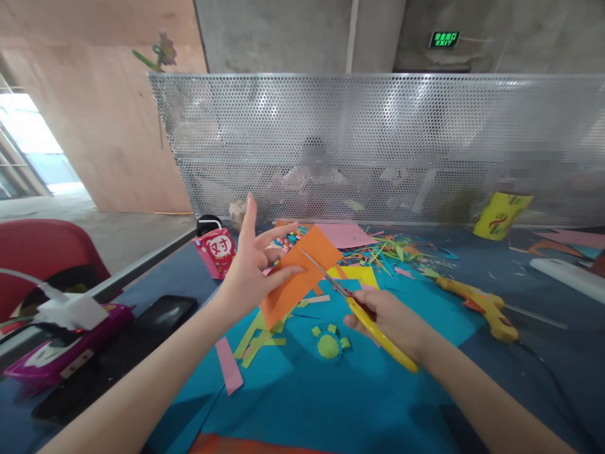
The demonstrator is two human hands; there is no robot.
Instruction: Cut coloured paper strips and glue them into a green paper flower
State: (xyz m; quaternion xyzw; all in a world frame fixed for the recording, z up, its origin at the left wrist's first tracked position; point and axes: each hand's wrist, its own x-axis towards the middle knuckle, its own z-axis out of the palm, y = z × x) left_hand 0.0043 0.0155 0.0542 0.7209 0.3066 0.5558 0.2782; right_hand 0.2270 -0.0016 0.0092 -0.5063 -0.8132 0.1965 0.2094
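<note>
My left hand [258, 265] pinches a sheet of orange paper [288, 287] between thumb and fingers, its index finger pointing up. In my right hand [387, 318] is a pair of scissors [373, 328] with yellow handles; the blades lie against the orange paper's right side. Whether they cut into it I cannot tell. Below, on a blue paper sheet [293, 403], sits a small round green paper piece with a scalloped blue edge [329, 346], with several little green squares near it. Green paper strips [258, 337] and a pink strip [229, 366] lie left of it.
A yellow glue gun [479, 306] with a cord lies at right. Paper scraps [392, 249] pile up before a perforated metal screen [331, 113], with a person behind it. At left are a red packet [215, 252], a black phone [155, 321] and a purple power strip [70, 353].
</note>
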